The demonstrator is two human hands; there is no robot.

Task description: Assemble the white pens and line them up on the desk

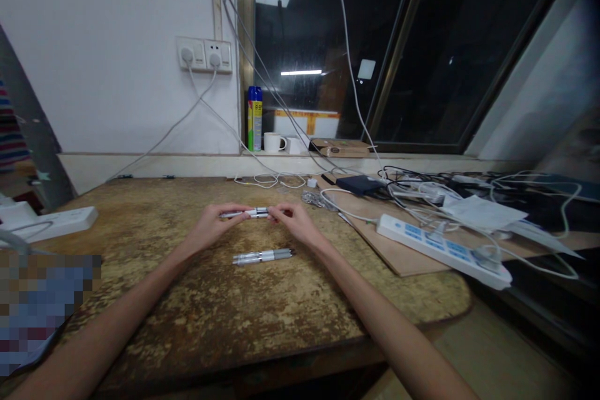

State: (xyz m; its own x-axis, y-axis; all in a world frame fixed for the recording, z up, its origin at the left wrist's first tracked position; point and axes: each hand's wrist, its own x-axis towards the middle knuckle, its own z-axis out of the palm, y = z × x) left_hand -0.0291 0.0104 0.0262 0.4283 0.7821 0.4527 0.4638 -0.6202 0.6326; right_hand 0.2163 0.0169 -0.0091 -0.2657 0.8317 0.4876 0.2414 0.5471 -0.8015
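Observation:
My left hand (219, 224) and my right hand (294, 220) are closed on opposite ends of a small group of white and silver pens (257, 213), held level just over the worn wooden table (197, 312). Fingers cover both ends, so I cannot tell exactly how many pens are there. Nearer to me, between my forearms, more pens (267, 255) with clear, white and grey parts lie side by side on the tabletop.
A white power strip (440, 251) lies on a brown board (375, 244) at right, among tangled cables and papers (487, 212). Another power strip (70, 225) is at left. A spray can (254, 119) and white mug (272, 142) stand on the windowsill.

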